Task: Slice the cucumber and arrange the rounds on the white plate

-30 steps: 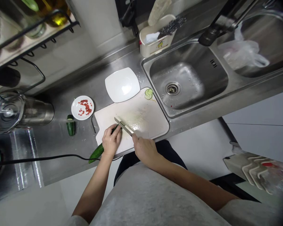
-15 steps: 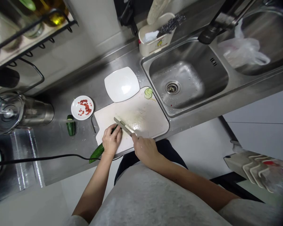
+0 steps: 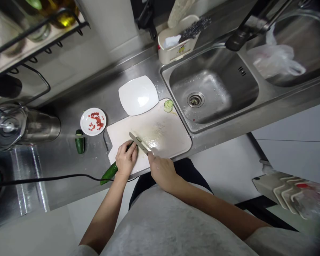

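Observation:
My left hand [image 3: 126, 159] is closed over a long green cucumber [image 3: 110, 173], pressing it to the white cutting board [image 3: 173, 140]; the cucumber's lower end sticks out past the board's left edge. In my right hand [image 3: 162, 170] is a kitchen knife [image 3: 138, 143], its blade lying across the cucumber's cut end, close to my left fingertips. A pale slice shows beside the blade. Several cucumber slices [image 3: 168, 105] lie overlapped at the board's top right corner. Two cut cucumber pieces [image 3: 80, 145] rest on the steel counter to the left.
A white square plate [image 3: 138, 96] touches the board's far edge. Left of it stands a small white plate [image 3: 100, 132] with red bits. The sink [image 3: 213, 96] borders the board on the right. A black cable [image 3: 69, 176] crosses the counter to the cucumber.
My right hand and the knife handle have shifted very slightly to the left. The left hand and the cucumber look unmoved.

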`<state>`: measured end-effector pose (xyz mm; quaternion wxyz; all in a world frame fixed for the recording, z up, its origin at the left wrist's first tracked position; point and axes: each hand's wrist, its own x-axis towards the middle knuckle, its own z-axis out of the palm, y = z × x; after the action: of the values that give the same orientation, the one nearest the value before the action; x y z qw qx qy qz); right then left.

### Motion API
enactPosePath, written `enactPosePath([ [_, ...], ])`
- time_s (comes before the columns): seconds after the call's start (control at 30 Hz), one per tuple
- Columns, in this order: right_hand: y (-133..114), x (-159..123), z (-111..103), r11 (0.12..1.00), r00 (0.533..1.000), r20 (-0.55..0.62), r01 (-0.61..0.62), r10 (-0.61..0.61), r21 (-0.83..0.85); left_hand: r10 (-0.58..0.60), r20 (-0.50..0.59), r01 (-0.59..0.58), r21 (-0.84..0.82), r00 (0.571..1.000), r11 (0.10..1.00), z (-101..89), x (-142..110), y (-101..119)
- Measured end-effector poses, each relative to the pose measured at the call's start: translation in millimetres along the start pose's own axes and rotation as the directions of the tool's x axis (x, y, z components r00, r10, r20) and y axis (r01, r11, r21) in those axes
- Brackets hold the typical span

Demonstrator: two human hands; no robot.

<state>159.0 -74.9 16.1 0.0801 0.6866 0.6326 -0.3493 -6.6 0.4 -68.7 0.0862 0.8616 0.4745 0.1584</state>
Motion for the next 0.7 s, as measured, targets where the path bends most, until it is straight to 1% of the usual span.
enactPosePath([
  [0.33,-1.3,11.8,-11.8,1.000,0.999,0.022,0.026,-0.026,0.017,0.001,0.010,0.000,-0.014,1.000,1.000,-0.7,-0.1,-0.3],
  [0.53,2.6,16.6,-17.1,0.999,0.995,0.091,0.043,-0.046,0.032,0.026,-0.009,-0.026,-0.015,1.000,1.000,-1.4,0.9,-0.4],
  [0.7,6.6,22.3,-14.9,0.998,0.996,0.065,0.062,-0.063,0.019,0.016,-0.005,-0.016,-0.045,1.000,0.999,-1.6,1.5,-0.3],
])
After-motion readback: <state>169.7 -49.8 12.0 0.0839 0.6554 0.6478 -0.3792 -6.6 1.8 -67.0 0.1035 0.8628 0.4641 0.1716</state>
